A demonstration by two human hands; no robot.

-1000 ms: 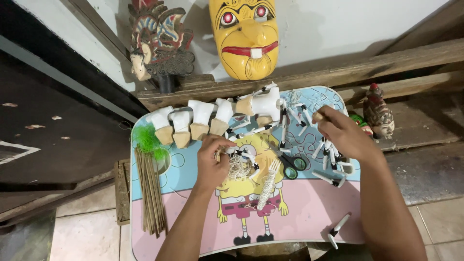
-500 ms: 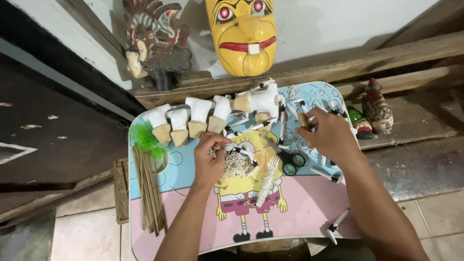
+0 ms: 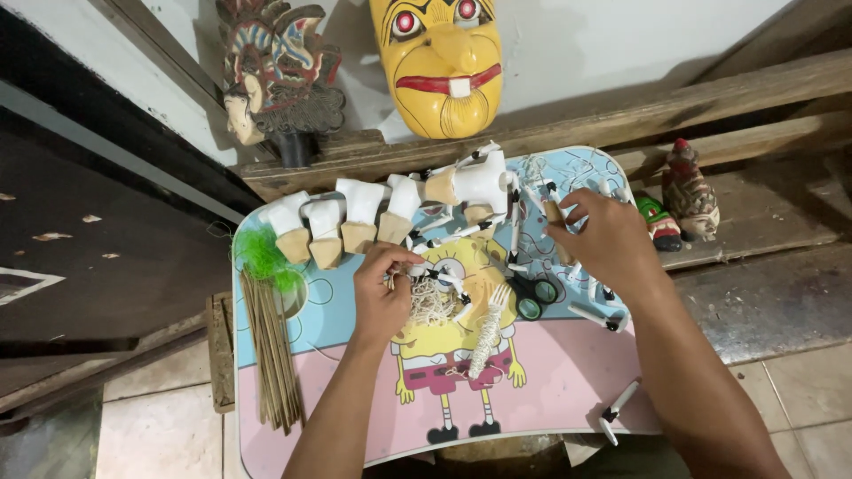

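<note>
My left hand (image 3: 383, 288) rests on a small cartoon-printed table (image 3: 346, 390), its fingers pinched on thin pale string by a tangle of string (image 3: 435, 302). My right hand (image 3: 602, 238) is over the table's right part, holding a small tan wooden piece (image 3: 555, 213) between thumb and fingers. A row of white-and-tan wooden puppet bodies (image 3: 355, 222) lies along the far edge. Scattered white sticks with black tips (image 3: 590, 315) lie under and around my right hand. A wound spindle of white string (image 3: 486, 333) lies in the middle.
Green-handled scissors (image 3: 534, 297) lie between my hands. A bundle of bamboo sticks (image 3: 271, 350) and green fibre (image 3: 262, 255) sit at the left. A yellow mask (image 3: 444, 62) and a carved head (image 3: 280, 75) lean on the wall. Two small figurines (image 3: 683, 200) stand on the right ledge.
My right hand has moved left from the table's far right corner toward the middle, carrying the small wooden piece. My left hand stayed at the string tangle.
</note>
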